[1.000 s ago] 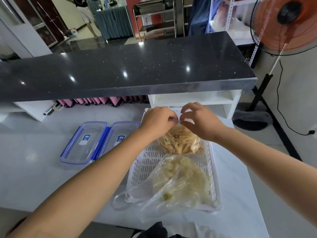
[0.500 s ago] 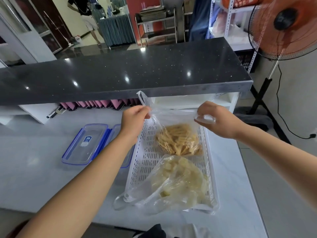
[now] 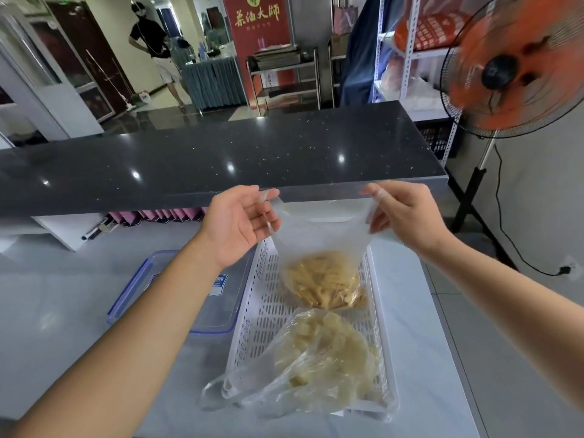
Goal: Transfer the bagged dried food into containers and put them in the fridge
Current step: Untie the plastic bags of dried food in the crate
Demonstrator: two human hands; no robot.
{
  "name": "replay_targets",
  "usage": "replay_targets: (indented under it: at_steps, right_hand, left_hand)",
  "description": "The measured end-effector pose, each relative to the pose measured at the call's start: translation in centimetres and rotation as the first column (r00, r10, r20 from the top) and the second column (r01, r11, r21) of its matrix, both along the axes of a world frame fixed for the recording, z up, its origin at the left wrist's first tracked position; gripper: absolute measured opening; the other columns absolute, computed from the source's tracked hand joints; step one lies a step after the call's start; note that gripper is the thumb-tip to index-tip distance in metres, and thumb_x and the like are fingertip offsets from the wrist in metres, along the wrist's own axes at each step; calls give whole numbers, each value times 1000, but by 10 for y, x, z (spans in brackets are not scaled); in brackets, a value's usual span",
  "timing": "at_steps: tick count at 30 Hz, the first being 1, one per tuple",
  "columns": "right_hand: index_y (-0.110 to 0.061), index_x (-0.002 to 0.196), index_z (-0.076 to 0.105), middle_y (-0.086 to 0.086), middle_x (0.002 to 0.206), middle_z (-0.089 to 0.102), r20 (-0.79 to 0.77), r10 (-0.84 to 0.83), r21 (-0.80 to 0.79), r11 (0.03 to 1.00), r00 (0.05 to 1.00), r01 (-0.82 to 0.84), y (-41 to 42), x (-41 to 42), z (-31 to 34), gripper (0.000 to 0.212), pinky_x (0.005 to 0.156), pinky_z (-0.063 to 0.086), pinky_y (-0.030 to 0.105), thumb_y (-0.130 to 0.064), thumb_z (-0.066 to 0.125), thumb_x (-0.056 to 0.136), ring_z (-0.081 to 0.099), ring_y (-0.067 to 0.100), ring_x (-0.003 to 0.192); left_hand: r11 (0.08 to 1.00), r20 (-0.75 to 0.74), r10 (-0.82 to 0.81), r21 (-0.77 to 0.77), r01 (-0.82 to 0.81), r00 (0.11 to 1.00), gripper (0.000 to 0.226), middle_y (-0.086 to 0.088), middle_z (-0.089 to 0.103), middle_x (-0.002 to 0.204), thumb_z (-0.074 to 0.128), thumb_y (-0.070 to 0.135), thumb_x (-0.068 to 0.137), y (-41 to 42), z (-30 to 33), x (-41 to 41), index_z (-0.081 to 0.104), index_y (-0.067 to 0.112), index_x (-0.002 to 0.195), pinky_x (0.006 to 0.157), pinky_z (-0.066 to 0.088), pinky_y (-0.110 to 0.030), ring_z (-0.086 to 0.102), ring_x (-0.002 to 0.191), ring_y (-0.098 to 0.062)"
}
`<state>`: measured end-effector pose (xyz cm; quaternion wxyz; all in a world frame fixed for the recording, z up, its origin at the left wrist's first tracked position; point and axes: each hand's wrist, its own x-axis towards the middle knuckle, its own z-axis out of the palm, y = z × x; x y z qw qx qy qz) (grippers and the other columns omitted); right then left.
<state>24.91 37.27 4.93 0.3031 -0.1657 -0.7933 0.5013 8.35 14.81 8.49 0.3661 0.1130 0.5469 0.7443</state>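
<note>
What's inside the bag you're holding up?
Yellowish dried strips sit in the bottom of the clear bag, held by left hand and right hand. Pieces underneath are hidden.

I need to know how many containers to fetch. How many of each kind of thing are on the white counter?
Bags of dried food: 2, far bag, near bag
Clear containers with blue rims: 2, right, left
White perforated tray: 1
Total: 5

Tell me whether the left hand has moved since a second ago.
Yes. The left hand has pulled left, away from the right hand, and risen towards the edge of the dark counter, stretching open the mouth of the bag of yellow strips.
</note>
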Motion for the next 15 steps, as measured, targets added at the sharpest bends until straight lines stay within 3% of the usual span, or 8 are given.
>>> replay_targets:
  at_steps: [2, 5, 7, 9, 11, 15]
  right_hand:
    - [-9, 102, 73, 13, 85, 77, -41, 21, -377, 926, 999, -35, -12, -8, 3, 22, 76, 62, 46, -17, 52, 103, 76, 28, 78]
    - [-3, 115, 67, 19, 110, 74, -129, 69, -743, 654, 989, -142, -14, -16, 14, 23, 79, 62, 45, -6, 49, 100, 75, 30, 95]
    - [-3, 125, 63, 20, 115, 72, -218, 80, -874, 428, 973, -231, -9, -17, 28, 35, 78, 62, 44, -3, 43, 97, 74, 30, 99]
    - [-4, 130, 61, 26, 120, 68, -282, 68, -910, 297, 957, -289, -2, -18, 44, 47, 87, 58, 49, -9, 37, 90, 71, 36, 106]
    - [-5, 132, 62, 30, 123, 65, -334, 69, -899, 276, 940, -340, 3, -20, 59, 51, 95, 52, 53, -19, 38, 89, 67, 42, 112]
    - [-8, 134, 61, 29, 126, 64, -356, 89, -868, 338, 930, -365, 4, -26, 67, 50, 97, 51, 56, -29, 45, 92, 66, 45, 112]
  left_hand:
    - [998, 77, -29, 62, 24, 997, 47, -9, 67, 92, 51, 27, 94, 1, 1, 0, 62, -7, 126, 75, 59, -35, 67, 77, -21]
    - [995, 126, -6, 100, -7, 992, 52, -19, 68, 124, 50, 29, 96, 1, 2, -6, 55, -8, 132, 81, 60, -38, 70, 99, -30]
    - [993, 135, 8, 115, -23, 991, 53, -22, 66, 128, 50, 29, 96, 3, 3, -10, 52, -7, 134, 84, 60, -41, 70, 105, -33]
    - [991, 126, 13, 130, -29, 992, 52, -22, 66, 128, 49, 30, 97, 5, 6, -14, 53, -5, 135, 86, 60, -42, 70, 108, -33]
    - [988, 102, 16, 152, -32, 995, 50, -22, 67, 128, 48, 30, 98, 9, 13, -19, 54, -3, 135, 88, 60, -43, 70, 110, -33]
    - [993, 26, 31, 113, -33, 999, 45, -23, 67, 126, 50, 30, 99, 15, 20, -30, 54, 3, 135, 92, 59, -43, 70, 110, -35]
